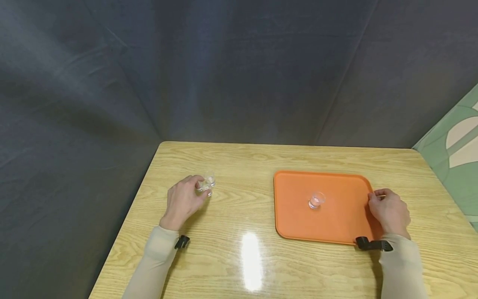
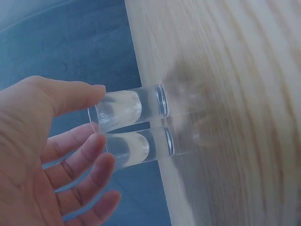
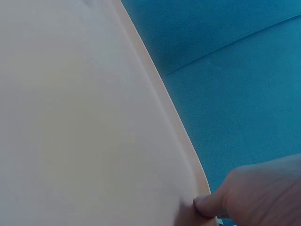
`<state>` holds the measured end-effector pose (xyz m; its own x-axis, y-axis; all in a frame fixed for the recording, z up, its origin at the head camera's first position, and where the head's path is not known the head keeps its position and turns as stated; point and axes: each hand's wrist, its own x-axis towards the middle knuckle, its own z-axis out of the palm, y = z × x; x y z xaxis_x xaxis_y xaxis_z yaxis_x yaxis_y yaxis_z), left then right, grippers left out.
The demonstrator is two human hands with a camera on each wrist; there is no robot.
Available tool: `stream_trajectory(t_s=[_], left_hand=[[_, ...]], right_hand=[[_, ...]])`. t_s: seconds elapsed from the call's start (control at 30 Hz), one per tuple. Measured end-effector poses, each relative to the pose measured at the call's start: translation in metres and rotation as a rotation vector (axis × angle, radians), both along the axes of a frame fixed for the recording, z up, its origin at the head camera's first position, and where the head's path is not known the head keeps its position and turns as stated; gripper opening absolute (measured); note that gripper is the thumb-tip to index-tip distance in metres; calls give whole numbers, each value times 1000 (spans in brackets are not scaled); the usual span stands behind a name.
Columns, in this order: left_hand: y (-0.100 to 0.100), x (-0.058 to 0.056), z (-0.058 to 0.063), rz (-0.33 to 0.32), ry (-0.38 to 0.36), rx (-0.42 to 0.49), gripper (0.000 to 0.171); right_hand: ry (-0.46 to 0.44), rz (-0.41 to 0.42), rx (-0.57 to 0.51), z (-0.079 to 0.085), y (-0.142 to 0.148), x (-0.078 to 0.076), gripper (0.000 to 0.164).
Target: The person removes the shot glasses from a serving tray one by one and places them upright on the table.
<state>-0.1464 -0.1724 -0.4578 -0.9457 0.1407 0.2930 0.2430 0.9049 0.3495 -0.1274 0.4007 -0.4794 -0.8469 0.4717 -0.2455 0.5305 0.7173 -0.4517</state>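
Observation:
On the left side of the table, my left hand [image 1: 184, 201] pinches a small clear shot glass [image 2: 123, 109] near its rim, thumb on one side and fingertips on the other. Right beside it stands a second clear shot glass [image 2: 136, 149], its rim close to the curled fingers. My right hand [image 1: 391, 211] grips the right rim of an orange tray [image 1: 298, 224], with the thumb [image 3: 209, 205] over the edge. Another clear shot glass [image 1: 316, 201] stands upright near the middle of that tray.
The light wood-grain table [image 1: 231, 166] carries everything. A dark cloth [image 1: 261, 74] hangs behind it and along the left side. Past the right edge is a green and cream patterned surface [image 1: 459, 158]. A bright light reflection lies on the front of the tabletop.

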Motion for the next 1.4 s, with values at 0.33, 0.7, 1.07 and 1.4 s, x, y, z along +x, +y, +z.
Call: stream_trajectory(t_s=[0.33,0.7,1.07,1.4], left_hand=[[5,0,14,-62,-7,87,30],[45,-1,26,-243,9,115,22],[110,-12,31,-361,-87,119,27],[163,-15,31,-451,-172,113,32]], right_hand=[[7,-10,2,1,2,2,46],[8,-22,1,2,5,5,46],[18,21,23,5,4,5,45],[23,19,20,3,-4,3,44]])
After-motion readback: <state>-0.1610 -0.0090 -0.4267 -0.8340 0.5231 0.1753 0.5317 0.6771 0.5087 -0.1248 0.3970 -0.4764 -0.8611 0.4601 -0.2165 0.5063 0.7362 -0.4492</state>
